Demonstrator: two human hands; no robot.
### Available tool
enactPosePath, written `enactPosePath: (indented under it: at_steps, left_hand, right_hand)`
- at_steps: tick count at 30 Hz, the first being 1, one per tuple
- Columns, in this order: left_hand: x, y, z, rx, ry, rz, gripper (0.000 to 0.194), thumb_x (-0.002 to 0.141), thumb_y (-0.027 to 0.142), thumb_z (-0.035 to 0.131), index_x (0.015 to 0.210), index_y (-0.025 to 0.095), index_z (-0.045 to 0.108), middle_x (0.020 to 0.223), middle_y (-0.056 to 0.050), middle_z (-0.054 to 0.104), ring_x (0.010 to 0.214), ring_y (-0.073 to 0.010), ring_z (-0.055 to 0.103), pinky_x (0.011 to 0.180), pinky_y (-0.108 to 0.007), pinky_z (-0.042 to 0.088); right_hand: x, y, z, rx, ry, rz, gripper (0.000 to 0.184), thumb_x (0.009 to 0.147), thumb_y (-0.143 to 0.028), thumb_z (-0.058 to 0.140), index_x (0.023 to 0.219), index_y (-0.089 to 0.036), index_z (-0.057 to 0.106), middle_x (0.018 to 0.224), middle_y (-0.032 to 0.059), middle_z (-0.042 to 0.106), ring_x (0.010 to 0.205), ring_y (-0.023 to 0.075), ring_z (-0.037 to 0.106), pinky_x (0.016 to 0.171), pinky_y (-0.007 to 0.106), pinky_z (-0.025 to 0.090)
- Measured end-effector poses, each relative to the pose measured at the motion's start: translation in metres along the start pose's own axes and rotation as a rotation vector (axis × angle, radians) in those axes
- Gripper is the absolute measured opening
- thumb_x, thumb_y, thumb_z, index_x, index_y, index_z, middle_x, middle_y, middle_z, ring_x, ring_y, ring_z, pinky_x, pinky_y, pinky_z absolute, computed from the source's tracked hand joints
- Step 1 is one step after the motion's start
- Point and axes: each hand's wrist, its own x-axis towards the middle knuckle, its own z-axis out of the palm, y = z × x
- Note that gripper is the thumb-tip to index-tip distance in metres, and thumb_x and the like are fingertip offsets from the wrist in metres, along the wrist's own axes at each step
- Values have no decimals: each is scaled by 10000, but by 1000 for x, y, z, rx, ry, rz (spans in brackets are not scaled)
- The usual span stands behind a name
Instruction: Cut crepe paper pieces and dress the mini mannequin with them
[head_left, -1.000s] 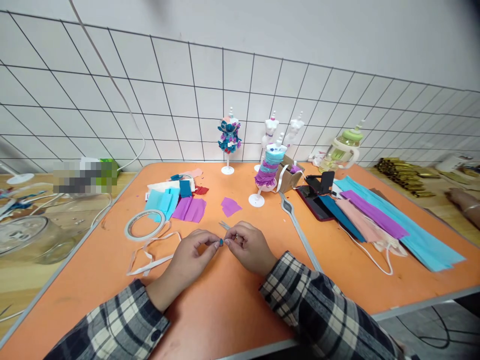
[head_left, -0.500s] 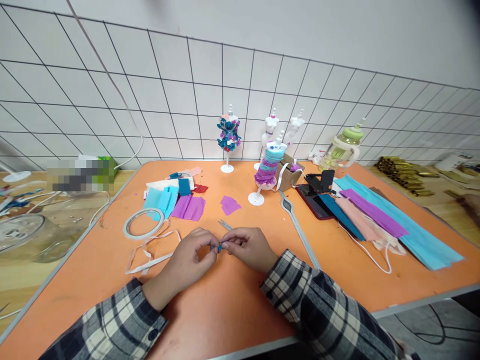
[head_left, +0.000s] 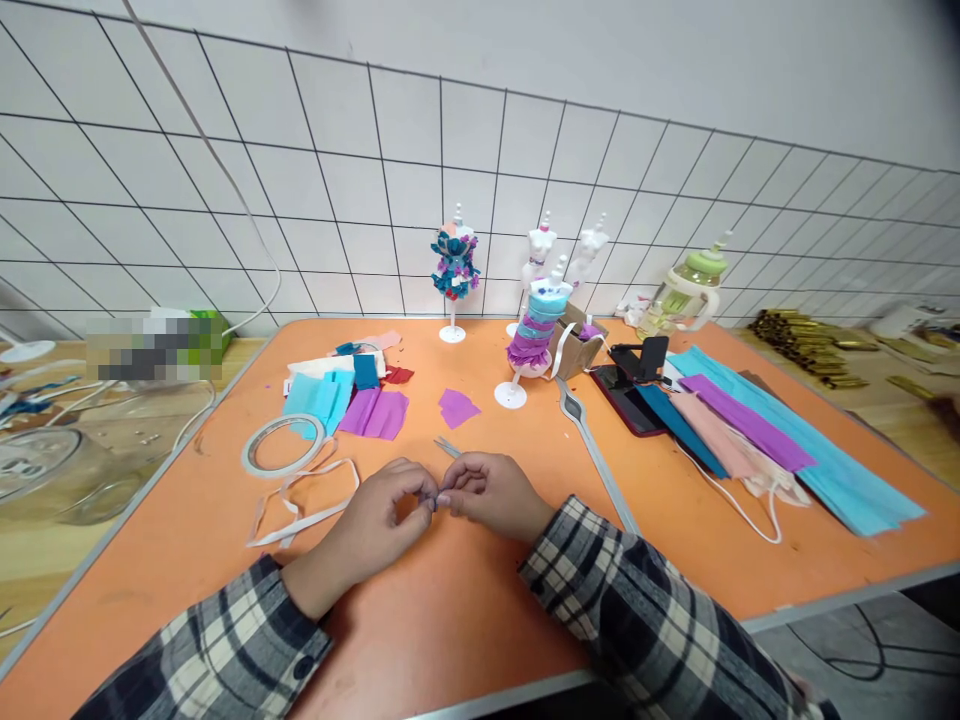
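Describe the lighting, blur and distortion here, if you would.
All in the head view: soft light, the orange table darker between the plaid sleeves; the gridded wall skewed; upper-right corner dark; pixelated patch at left; the held piece indistinct.

Fingers [head_left: 459, 502] closer together; blue scrap [head_left: 436, 502] less visible.

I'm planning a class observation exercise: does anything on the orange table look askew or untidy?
Slightly: the white ribbon beside the left hand lies in loose, untidy loops, while the coloured strips lie flat.
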Motion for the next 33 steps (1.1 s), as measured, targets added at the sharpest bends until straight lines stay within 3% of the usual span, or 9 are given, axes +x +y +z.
enactPosePath:
  at_steps: [4,8,14,17,23,26,29,33]
  left_hand:
    - [0,-1,1,14,-12,7,162,756,132,476,711,213,608,735,-19,666,750,-198,625,693,-299,468]
    - [0,-1,2,11,-19,19,168,750,118,469,714,211,604,744,-21,669,762,-202,626,709,-305,469]
    - [-3,-2,2,5,-5,-6,154,758,121,473,710,214,585,735,-22,656,755,-204,629,700,-303,475]
    - [-2,-3,4,32,8,-8,154,791,145,467,713,218,579,747,-32,660,746,-208,627,682,-304,480]
    - [-5,-14,11,34,56,41,149,831,196,460,725,232,558,755,-41,648,750,-223,617,684,-322,503]
    - [-10,-28,15,56,122,-4,205,935,320,438,858,256,617,883,-48,687,868,-250,623,769,-366,512]
    - [-12,-37,19,128,211,-21,197,905,422,547,1019,291,639,1047,-55,691,1017,-286,595,868,-416,483]
    - [-11,-30,18,170,152,82,171,914,383,542,849,285,666,998,-46,676,976,-273,588,845,-384,461]
  right_hand:
    - [1,1,-5,16,-77,59,117,751,-238,716,788,-162,635,609,-52,574,518,85,593,479,174,444]
    - [1,4,-5,0,-66,52,70,761,-170,667,824,-175,638,662,-48,587,529,69,589,461,145,428]
    - [0,2,-1,84,-94,80,237,751,-241,669,981,-190,644,895,14,670,671,120,649,473,182,497]
    - [1,4,4,91,-38,90,252,696,-264,737,922,-169,681,793,7,671,614,116,599,468,194,479]
    - [5,14,13,-29,157,-55,106,687,-141,676,773,-175,727,602,-34,593,547,100,523,511,201,432]
    - [3,15,13,-94,178,-154,77,699,-143,667,744,-179,719,578,-42,561,540,97,499,518,200,398]
    - [-1,14,13,-137,190,-222,63,710,-147,657,737,-183,701,560,-50,541,523,94,491,519,201,384]
    - [-4,12,14,-148,166,-261,91,684,-106,639,725,-187,646,536,-71,499,491,84,475,502,191,370]
